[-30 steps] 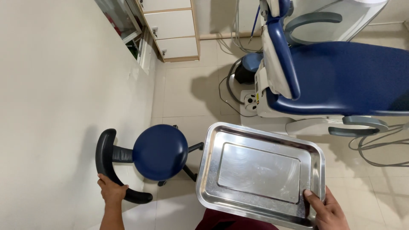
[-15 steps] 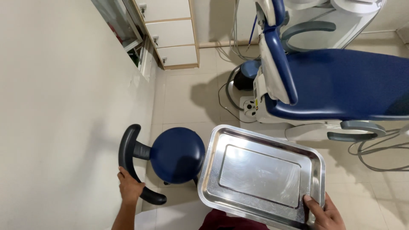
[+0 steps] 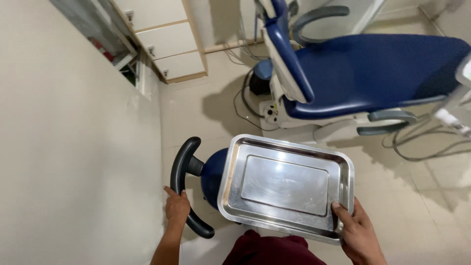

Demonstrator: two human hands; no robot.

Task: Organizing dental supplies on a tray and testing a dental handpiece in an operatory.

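A pale wall runs down the whole left side, and the stool stands close against it, leaving only a thin strip of tiled floor between the curved black backrest and the wall. Ahead, bare floor lies open up to the drawers at the top. To the right, the blue dental chair and its base fill the upper half of the room, with hoses trailing over the tiles near it; more open floor shows at the lower right.

The steel tray is held level above the floor, hollow side up and bare. Its long axis runs from left to right, tipped slightly so the right end sits a little lower in the view. Its left end overlaps the blue seat of the stool and hides most of it; the near long edge lies over the person's dark red clothing.

The right hand grasps the tray at its near right corner, thumb lying over the rim and inside the well, the other fingers under the edge. So nearly all of the tray reaches out to the left and away from that grip.

The left hand is clenched around the lower part of the black backrest, which arcs from upper right to lower right around the hand, with the seat just beyond it to the right.
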